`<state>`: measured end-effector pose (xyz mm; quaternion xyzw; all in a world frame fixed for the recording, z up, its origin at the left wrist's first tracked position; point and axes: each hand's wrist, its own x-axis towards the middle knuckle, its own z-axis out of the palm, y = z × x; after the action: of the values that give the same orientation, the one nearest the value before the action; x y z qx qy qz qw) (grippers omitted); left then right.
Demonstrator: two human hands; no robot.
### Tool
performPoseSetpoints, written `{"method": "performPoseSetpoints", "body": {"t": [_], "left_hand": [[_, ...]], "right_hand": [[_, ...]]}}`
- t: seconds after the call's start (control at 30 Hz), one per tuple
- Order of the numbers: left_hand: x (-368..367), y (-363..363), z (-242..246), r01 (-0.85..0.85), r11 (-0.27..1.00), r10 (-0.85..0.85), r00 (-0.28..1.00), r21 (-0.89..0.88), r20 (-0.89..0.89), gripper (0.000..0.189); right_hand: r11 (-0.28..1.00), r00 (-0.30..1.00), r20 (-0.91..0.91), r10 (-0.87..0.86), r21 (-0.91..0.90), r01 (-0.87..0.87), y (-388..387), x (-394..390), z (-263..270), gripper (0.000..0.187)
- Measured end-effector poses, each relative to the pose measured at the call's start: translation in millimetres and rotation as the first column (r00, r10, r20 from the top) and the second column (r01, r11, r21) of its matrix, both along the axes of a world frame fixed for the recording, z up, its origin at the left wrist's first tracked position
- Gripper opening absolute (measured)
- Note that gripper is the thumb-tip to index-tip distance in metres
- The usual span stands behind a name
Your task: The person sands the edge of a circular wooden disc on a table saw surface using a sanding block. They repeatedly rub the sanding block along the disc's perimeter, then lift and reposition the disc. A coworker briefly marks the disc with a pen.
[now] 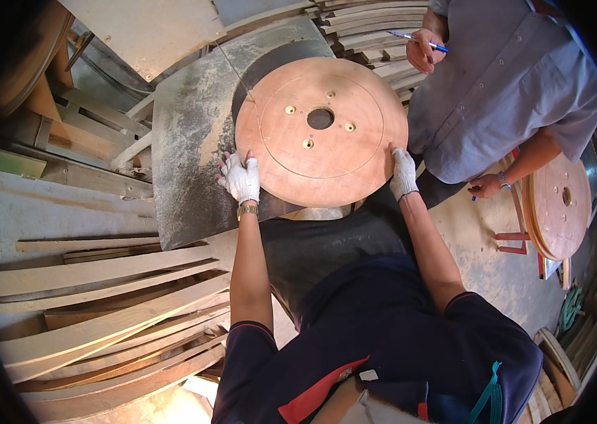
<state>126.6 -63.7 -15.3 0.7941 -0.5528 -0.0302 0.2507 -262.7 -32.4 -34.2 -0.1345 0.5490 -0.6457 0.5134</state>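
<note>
A round plywood disc [325, 159] lies over a dusty metal machine table [182, 148], its near edge overhanging. It has a central hole, several small holes around that and a scribed circle. At its left edge rests my left hand [240, 177] in a white knitted glove, fingers spread, with the thumb against the rim. My right hand [403, 172], gloved too, grips the right edge with the thumb on top; its other fingers are hidden beneath. A thin band saw blade [235, 69] runs down from a pale panel [155, 26] to the disc's upper left part.
A co-worker in a grey shirt [489, 106] stands close on the right, holding a blue pen [417, 41]. Behind them more round discs [563, 206] stand on a red frame [513, 236]. Wooden strips [118, 318] are stacked at lower left, others [372, 21] beyond the table.
</note>
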Motion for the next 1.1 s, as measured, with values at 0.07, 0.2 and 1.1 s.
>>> {"method": "performPoseSetpoints", "body": {"t": [0.07,0.2,1.1], "left_hand": [[7,2,-3,0.003,1.000,-0.003,1.000,-0.005,0.013,0.060],[5,2,-3,0.019,1.000,-0.018,1.000,-0.019,0.015,0.057],[5,2,-7,0.036,0.996,-0.034,0.999,-0.083,0.035,0.052]], "right_hand": [[0.999,1.000,0.019,0.010,-0.032,-0.009,3,8,6,0.041],[0.999,0.999,0.023,0.033,-0.026,-0.033,2,1,2,0.046],[0.996,0.995,-0.038,0.088,-0.014,-0.088,3,-7,2,0.052]]}}
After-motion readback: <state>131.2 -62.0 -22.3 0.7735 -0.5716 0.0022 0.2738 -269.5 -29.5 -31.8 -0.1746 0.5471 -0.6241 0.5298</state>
